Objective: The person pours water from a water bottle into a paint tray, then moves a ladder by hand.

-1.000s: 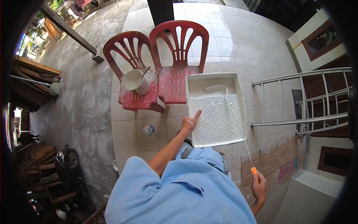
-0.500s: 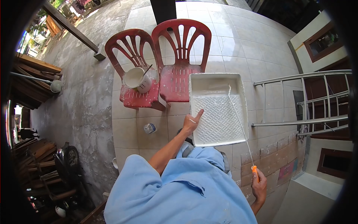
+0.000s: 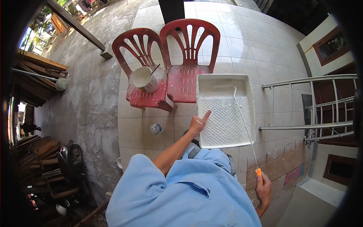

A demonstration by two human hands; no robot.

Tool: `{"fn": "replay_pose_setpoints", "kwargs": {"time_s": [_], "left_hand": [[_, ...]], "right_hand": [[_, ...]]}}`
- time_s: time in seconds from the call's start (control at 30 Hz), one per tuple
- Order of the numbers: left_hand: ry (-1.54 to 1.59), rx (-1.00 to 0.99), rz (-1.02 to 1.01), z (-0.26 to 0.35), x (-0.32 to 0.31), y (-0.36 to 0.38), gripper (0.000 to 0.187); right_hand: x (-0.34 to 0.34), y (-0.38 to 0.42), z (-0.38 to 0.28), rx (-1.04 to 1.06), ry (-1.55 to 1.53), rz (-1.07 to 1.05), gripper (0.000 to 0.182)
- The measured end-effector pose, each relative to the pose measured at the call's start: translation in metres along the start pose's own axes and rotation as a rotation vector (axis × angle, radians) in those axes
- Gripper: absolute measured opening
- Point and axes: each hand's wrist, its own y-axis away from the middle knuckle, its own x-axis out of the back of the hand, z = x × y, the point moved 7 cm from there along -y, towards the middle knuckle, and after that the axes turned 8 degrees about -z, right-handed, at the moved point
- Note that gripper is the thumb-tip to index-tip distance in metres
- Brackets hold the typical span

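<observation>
My left hand (image 3: 198,124) grips the left edge of a white, paint-coated tray (image 3: 227,140), its thumb over the rim and the other fingers hidden beneath. Raised diamond ridges cover the near part of the tray, and white paint lies in the far well. My right hand (image 3: 263,190) is closed round the orange handle of a paint roller (image 3: 258,172). The roller's thin white wire frame crosses the tray to the well, where its head blends into the white paint. There is a white smear on my left hand.
Two paint-spotted red plastic chairs (image 3: 193,84) stand ahead. A paint bucket (image 3: 152,84) with a stick in it sits on the left one. On the tiles is a plastic bottle (image 3: 155,128). A metal ladder (image 3: 302,127) extends at right; timber (image 3: 41,159) is piled at left.
The whole view has shifted slightly, so the chairs, bottle and tray appear a little farther right. Both hands keep the same hold, and the roller frame stays over the tray.
</observation>
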Motion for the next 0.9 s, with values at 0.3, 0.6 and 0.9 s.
{"fn": "replay_pose_setpoints", "kwargs": {"time_s": [0.3, 0.6, 0.9], "left_hand": [[0.003, 0.024, -0.035, -0.010, -0.001, -0.006, 0.066], [0.043, 0.015, 0.001, -0.002, 0.003, 0.002, 0.066], [-0.022, 0.049, 0.012, -0.018, 0.004, -0.008, 0.070]], "right_hand": [[0.013, 0.003, 0.002, -0.014, -0.011, 0.002, 0.037], [0.032, 0.011, 0.006, -0.077, 0.019, -0.023, 0.039], [0.023, 0.006, -0.009, 0.031, 0.031, -0.044, 0.040]]}}
